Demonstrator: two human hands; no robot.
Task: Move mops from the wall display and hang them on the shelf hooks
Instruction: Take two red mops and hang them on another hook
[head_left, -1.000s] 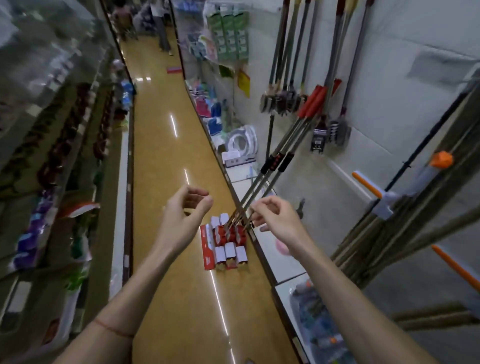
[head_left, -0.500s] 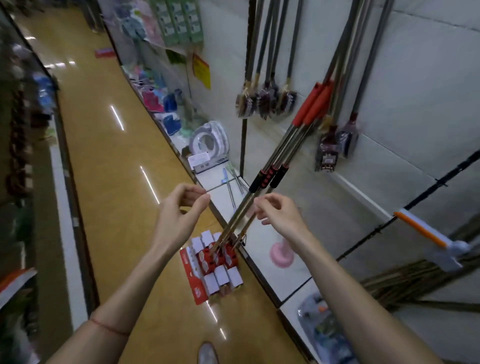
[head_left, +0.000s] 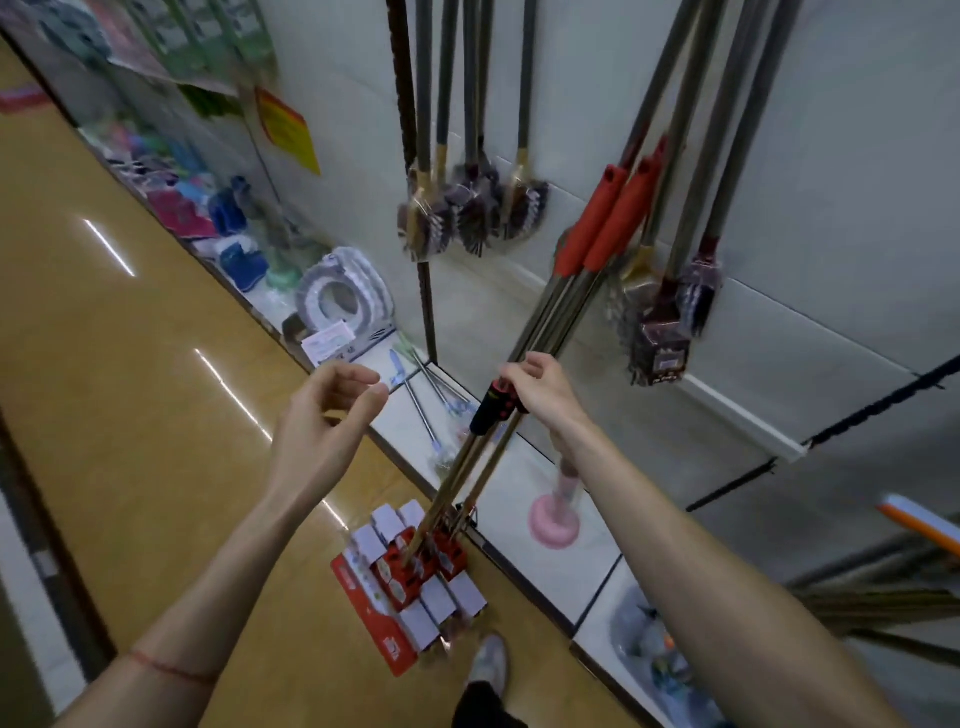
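the right hand (head_left: 537, 387) grips a bundle of mop poles (head_left: 540, 332), fingers curled round the shafts just above the black and red collars (head_left: 493, 410). the mops lean from the wall down to the floor: their red handle grips (head_left: 605, 228) rest up against the white tiled wall (head_left: 831, 182), and their packaged heads (head_left: 415, 571), wrapped in red and white card, sit on the yellow-brown floor (head_left: 130, 415) just beside the edge of the low white shelf (head_left: 524, 499). how many poles are in the bundle is hard to count, three or so

the left hand (head_left: 322, 431) hovers to the left of the poles, apart from them, holding nothing, with the fingers loosely curved and the thumb and forefinger standing a little way apart. a thin red thread (head_left: 171, 670) circles the left forearm

on the wall above hang two clusters of dark brushes on long grey handles, one cluster (head_left: 467, 213) to the left of the red grips and another (head_left: 665, 312) to the right. a pink plunger (head_left: 553, 519) stands on the low shelf, partly hidden behind the right forearm. further left on the shelf lie a white toilet seat (head_left: 337, 301) in packaging and some thin metal-handled brushes (head_left: 426, 410). a shoe (head_left: 488, 660) shows at the bottom, beside the mop heads
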